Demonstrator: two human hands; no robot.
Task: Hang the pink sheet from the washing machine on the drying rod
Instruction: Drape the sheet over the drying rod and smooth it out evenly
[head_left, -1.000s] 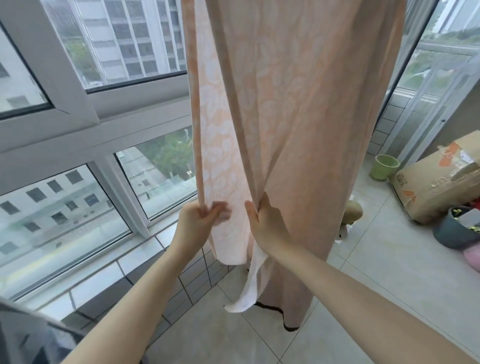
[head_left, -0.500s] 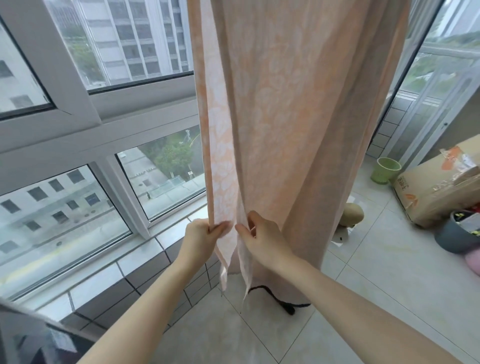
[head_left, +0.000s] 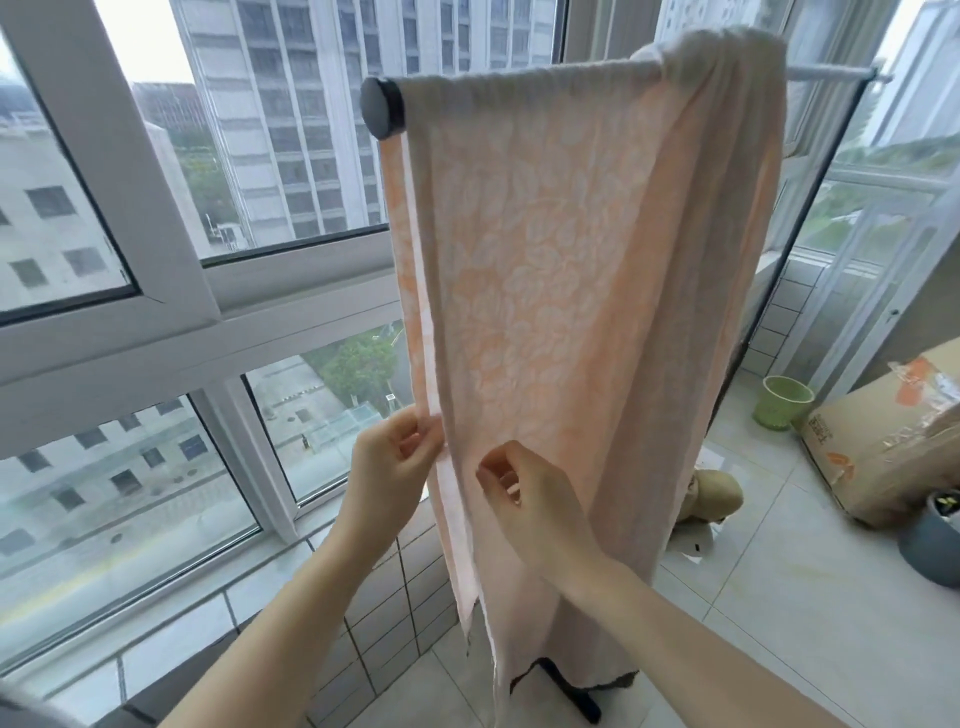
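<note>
Pink sheet already hangs over the drying rod, bunched toward its far end; left hand and right hand each pinch its near edge; best to draw both apart gently, spreading folds evenly.

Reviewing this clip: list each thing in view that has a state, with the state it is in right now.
pink sheet: draped over the rod, hanging down, bunched toward the right
drying rod: horizontal, carrying the sheet
left hand: pinches the sheet's left edge strip
right hand: pinches the sheet's front layer
cardboard box: on the floor, tape torn
green pot: upright on the floor
</note>
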